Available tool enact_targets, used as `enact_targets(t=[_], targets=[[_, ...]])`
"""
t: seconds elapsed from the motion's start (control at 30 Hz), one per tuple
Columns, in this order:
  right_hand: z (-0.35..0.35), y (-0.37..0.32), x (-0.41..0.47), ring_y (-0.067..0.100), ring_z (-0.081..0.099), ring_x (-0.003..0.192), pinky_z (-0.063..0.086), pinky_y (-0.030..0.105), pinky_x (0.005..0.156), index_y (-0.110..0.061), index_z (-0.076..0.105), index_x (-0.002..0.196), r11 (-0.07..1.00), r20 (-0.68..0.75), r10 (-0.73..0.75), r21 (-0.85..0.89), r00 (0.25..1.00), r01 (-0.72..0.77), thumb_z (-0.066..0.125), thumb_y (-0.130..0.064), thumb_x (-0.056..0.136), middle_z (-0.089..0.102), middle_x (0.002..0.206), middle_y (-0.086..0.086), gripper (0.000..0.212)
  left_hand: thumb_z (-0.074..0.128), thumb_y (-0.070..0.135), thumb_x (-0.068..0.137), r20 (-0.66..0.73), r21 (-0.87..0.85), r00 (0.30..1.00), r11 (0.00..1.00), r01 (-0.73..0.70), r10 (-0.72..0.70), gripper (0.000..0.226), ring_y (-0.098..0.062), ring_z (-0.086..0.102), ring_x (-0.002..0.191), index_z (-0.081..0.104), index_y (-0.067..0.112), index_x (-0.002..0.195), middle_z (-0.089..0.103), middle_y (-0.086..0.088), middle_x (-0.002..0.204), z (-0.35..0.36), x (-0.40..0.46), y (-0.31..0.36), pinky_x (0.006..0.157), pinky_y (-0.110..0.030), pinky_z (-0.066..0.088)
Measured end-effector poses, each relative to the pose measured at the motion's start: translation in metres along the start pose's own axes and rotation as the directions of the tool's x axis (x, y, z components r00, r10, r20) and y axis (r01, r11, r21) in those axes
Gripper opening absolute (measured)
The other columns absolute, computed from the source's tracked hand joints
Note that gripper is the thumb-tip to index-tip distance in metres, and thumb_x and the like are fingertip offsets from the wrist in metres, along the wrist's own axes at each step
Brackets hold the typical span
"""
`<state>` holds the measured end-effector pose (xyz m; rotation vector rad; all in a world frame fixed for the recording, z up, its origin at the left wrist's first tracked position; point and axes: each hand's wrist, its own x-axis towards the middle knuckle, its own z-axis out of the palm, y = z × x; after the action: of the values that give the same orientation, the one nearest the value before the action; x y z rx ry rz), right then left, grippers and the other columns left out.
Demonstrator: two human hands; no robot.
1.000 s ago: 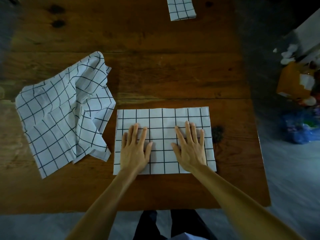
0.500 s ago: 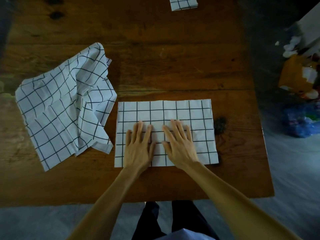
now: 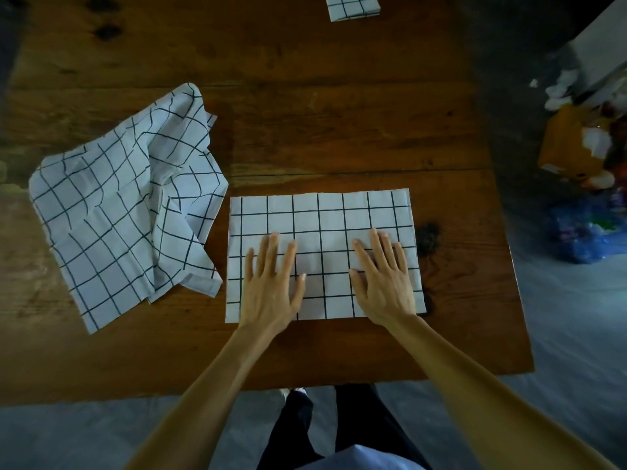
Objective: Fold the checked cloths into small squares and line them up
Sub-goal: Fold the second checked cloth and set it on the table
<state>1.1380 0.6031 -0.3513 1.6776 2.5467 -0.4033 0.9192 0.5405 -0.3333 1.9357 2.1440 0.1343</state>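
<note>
Cloth folded flat on table | left hand, right hand pressing it, fingers straight, apart

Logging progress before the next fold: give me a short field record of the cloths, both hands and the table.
cloth in work: flat rectangle at the near table edge, not yet a small square
left hand: flat on that cloth, fingers straight
right hand: flat on it too, apart from the left
waiting cloth: rumpled, unfolded, to the left
finished cloth: folded small, far edge, partly out of view
table: dark wood
</note>
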Motion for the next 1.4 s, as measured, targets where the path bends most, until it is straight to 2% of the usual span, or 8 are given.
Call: enact_targets(t=[0.13, 0.23, 0.4, 0.57, 0.8, 1.03, 1.23, 1.4], targets=[[-0.001, 0.0, -0.001, 0.025, -0.004, 0.15, -0.002, 0.043, 0.121, -0.025, 0.015, 0.154, 1.0, -0.001, -0.001, -0.004, 1.0, 0.001, 0.021, -0.049, 0.1, 0.006, 0.162, 0.011, 0.059, 0.019, 0.052, 0.096, 0.045, -0.01, 0.998, 0.999, -0.049, 0.049, 0.063, -0.029, 0.004, 0.147, 0.008, 0.024, 0.151, 0.006, -0.015, 0.159, 0.011, 0.018, 0.028, 0.117, -0.048, 0.007], [-0.001, 0.001, -0.001, 0.025, -0.004, 0.15, -0.002, 0.042, 0.121, -0.025, 0.014, 0.154, 1.0, -0.001, 0.0, 0.005, 1.0, 0.0, 0.021, -0.049, 0.1, 0.004, 0.162, 0.01, 0.06, 0.015, 0.057, 0.095, 0.098, 0.044, 0.995, 0.999, -0.007, 0.002, 0.065, -0.028, 0.0, 0.147, 0.012, 0.024, 0.151, 0.004, -0.013, 0.159, 0.018, 0.018, 0.013, 0.118, -0.05, 0.011], [0.001, 0.002, -0.001, 0.024, -0.004, 0.15, 0.001, 0.042, 0.122, -0.025, 0.014, 0.154, 0.999, -0.012, 0.0, 0.036, 1.0, 0.001, 0.021, -0.049, 0.1, 0.004, 0.162, 0.008, 0.059, 0.011, 0.059, 0.094, 0.088, 0.05, 0.992, 0.995, 0.084, -0.088, 0.068, -0.027, -0.002, 0.147, 0.011, 0.023, 0.152, 0.002, -0.012, 0.16, 0.006, -0.001, -0.027, 0.119, -0.045, 0.003], [0.0, 0.001, 0.0, 0.024, -0.005, 0.15, 0.001, 0.043, 0.122, -0.025, 0.014, 0.154, 1.0, -0.01, 0.002, 0.028, 1.0, -0.002, 0.02, -0.05, 0.1, 0.004, 0.162, 0.009, 0.06, 0.012, 0.059, 0.094, 0.073, 0.046, 0.989, 0.991, 0.127, -0.13, 0.066, -0.029, -0.003, 0.147, 0.009, 0.026, 0.152, 0.002, -0.012, 0.16, -0.001, 0.0, -0.021, 0.117, -0.05, -0.003], [0.002, 0.001, -0.003, 0.025, -0.007, 0.15, 0.001, 0.044, 0.122, -0.025, 0.002, 0.153, 0.999, 0.012, -0.006, -0.043, 1.0, 0.006, 0.02, -0.044, 0.094, 0.0, 0.162, 0.011, 0.065, 0.018, 0.048, 0.097, 0.09, -0.032, 0.989, 0.993, -0.115, 0.117, 0.057, -0.029, 0.006, 0.147, 0.013, 0.027, 0.15, 0.011, -0.013, 0.158, 0.019, 0.017, 0.077, 0.116, -0.049, -0.001], [0.002, 0.002, -0.001, 0.024, -0.004, 0.15, 0.0, 0.043, 0.122, -0.025, 0.016, 0.154, 0.999, -0.027, 0.0, 0.033, 1.0, 0.001, 0.022, -0.048, 0.101, 0.004, 0.162, 0.009, 0.059, 0.006, 0.062, 0.093, 0.123, 0.079, 0.991, 0.996, 0.035, -0.044, 0.068, -0.025, -0.014, 0.146, -0.002, 0.027, 0.151, -0.01, -0.009, 0.159, 0.021, 0.001, 0.021, 0.118, -0.046, -0.006], [0.003, 0.003, -0.001, 0.024, -0.005, 0.15, -0.001, 0.042, 0.122, -0.025, 0.014, 0.154, 0.999, -0.025, -0.001, 0.039, 1.0, 0.002, 0.021, -0.05, 0.1, 0.004, 0.162, 0.009, 0.059, 0.005, 0.064, 0.092, 0.11, 0.082, 0.979, 0.983, 0.166, -0.174, 0.071, -0.025, -0.013, 0.146, -0.004, 0.028, 0.152, -0.01, -0.01, 0.159, 0.005, -0.02, -0.036, 0.119, -0.044, -0.004], [0.002, 0.002, -0.001, 0.024, -0.005, 0.15, 0.001, 0.043, 0.122, -0.025, 0.014, 0.154, 0.999, -0.018, -0.002, 0.042, 1.0, 0.003, 0.021, -0.05, 0.1, 0.004, 0.162, 0.01, 0.059, 0.008, 0.063, 0.092, 0.07, 0.088, 0.98, 0.98, 0.178, -0.184, 0.073, -0.026, -0.012, 0.146, 0.0, 0.022, 0.152, -0.007, -0.014, 0.158, -0.003, -0.017, -0.026, 0.118, -0.044, -0.006]])
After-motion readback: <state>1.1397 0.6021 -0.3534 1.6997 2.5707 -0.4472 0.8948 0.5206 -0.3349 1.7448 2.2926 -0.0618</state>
